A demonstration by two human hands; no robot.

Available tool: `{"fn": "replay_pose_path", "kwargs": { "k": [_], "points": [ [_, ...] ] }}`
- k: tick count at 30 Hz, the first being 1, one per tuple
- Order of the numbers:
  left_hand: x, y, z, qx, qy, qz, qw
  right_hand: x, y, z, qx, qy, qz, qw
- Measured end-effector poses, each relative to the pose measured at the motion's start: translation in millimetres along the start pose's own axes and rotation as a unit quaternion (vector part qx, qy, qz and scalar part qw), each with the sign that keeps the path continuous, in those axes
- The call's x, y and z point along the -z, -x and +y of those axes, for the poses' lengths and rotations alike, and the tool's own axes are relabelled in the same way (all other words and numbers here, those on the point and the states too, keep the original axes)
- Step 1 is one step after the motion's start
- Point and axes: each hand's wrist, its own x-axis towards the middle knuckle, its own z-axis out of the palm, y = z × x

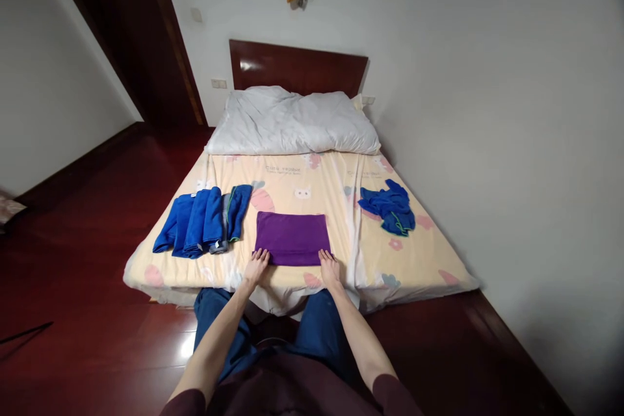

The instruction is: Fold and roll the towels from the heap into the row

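A purple towel lies flat on the bed in front of me, with a narrow strip turned over along its near edge. At its near left corner, my left hand has its fingers closed on that folded strip. My right hand grips the same strip at the near right corner. Both thumbs are mostly hidden. To the left, several blue towels lie rolled or folded side by side, with a grey one among them. A crumpled blue cloth with green edging lies to the right.
The bed has a pale yellow patterned sheet. A white quilt lies across its far end, before a dark wooden headboard. A white wall runs along the right. Dark red floor shows to the left.
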Motion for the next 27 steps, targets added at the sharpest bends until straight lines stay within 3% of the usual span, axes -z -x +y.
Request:
{"fn": "replay_pose_path", "kwargs": {
  "k": [3,6,11,14,18,21,27],
  "points": [
    [1.4,16.3,-4.1,-0.008,0.005,-0.002,1.000,9.5,13.5,2.5,-0.030,0.009,-0.008,0.999],
    [0.9,47.4,-10.9,-0.030,0.030,-0.021,0.999,16.7,44.2,5.2,-0.026,-0.005,-0.030,0.999],
    [2.8,81.9,-22.2,-0.020,0.167,-0.007,0.986,21.6,74.5,8.5,-0.028,-0.084,-0.027,0.996],
    [7.3,81.1,-24.8,0.042,0.242,0.049,0.968,21.6,69.3,12.6,-0.086,-0.134,0.012,0.987],
    [14.7,75.9,-26.0,0.101,0.286,0.103,0.947,20.4,61.3,22.5,-0.101,-0.208,0.067,0.971],
    [17.7,75.1,-26.4,0.114,0.297,0.110,0.942,19.5,58.9,28.5,-0.120,-0.256,0.088,0.955],
    [14.0,73.7,-27.7,0.121,0.291,0.115,0.942,20.6,53.9,32.7,-0.138,-0.296,0.070,0.943]
  ]
}}
